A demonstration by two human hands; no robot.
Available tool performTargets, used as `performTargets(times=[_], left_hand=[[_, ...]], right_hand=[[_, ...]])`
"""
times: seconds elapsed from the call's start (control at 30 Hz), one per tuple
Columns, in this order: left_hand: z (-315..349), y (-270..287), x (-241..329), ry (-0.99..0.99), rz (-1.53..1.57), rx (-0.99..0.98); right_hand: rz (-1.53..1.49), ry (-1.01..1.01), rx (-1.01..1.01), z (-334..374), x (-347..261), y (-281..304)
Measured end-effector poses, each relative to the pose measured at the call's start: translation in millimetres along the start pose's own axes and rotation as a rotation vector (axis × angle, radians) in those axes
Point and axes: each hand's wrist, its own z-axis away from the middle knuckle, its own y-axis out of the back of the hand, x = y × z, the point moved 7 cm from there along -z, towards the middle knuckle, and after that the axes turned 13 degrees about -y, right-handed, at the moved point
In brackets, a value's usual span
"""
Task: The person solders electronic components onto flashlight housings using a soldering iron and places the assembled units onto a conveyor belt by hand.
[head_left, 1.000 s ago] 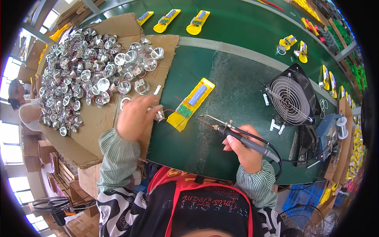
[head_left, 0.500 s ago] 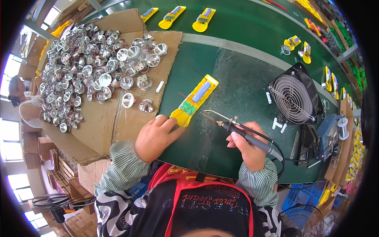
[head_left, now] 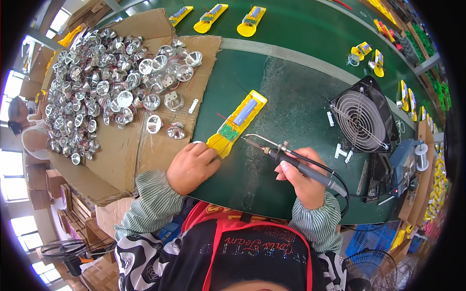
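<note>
My left hand (head_left: 191, 167) is closed, its fingers on the wide lower end of a yellow plastic casing (head_left: 221, 145) lying slantwise on the green bench. Inside the casing sit a blue cylindrical battery (head_left: 246, 112) and a small green circuit board (head_left: 227, 131) with a red wire sticking up. Pen-like, a dark soldering iron (head_left: 302, 168) with a thin metal feed tube along it is gripped in my right hand (head_left: 309, 183). Its tip points left, just right of the board; whether it touches anything I cannot tell. Something small and white shows by my left fingertips.
Left, a cardboard sheet (head_left: 114, 160) bears a heap of silver reflector cups (head_left: 124, 99) with wires. At right stand a black fan (head_left: 361, 116), a blue soldering station (head_left: 407, 160) and a solder spool (head_left: 421, 157). Beyond the metal edge, more yellow casings (head_left: 252, 22) lie on a green surface.
The soldering iron's tip has moved slightly left, closer to the board. The yellow casing sits slightly farther left in view, and my left fingers have drawn in a little.
</note>
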Motion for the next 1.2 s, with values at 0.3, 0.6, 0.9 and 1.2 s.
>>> performTargets(times=[0.3,0.6,0.9,1.2], left_hand=[[13.9,12.9,-54.5,0.6,0.473,0.459],[-11.1,6.2,-53.3,0.494,0.274,0.431],[-14.4,-1.2,-55.7,0.494,0.315,0.353],[-17.7,-1.3,-55.8,0.52,0.313,0.339]], right_hand=[[0.001,0.026,0.011,-4.0,-5.8,-8.3],[-0.008,0.002,-0.003,-19.5,2.8,-21.9],[-0.031,-0.041,-0.034,-30.0,13.5,-27.9],[0.072,-0.024,-0.084,-33.4,13.8,-29.3]])
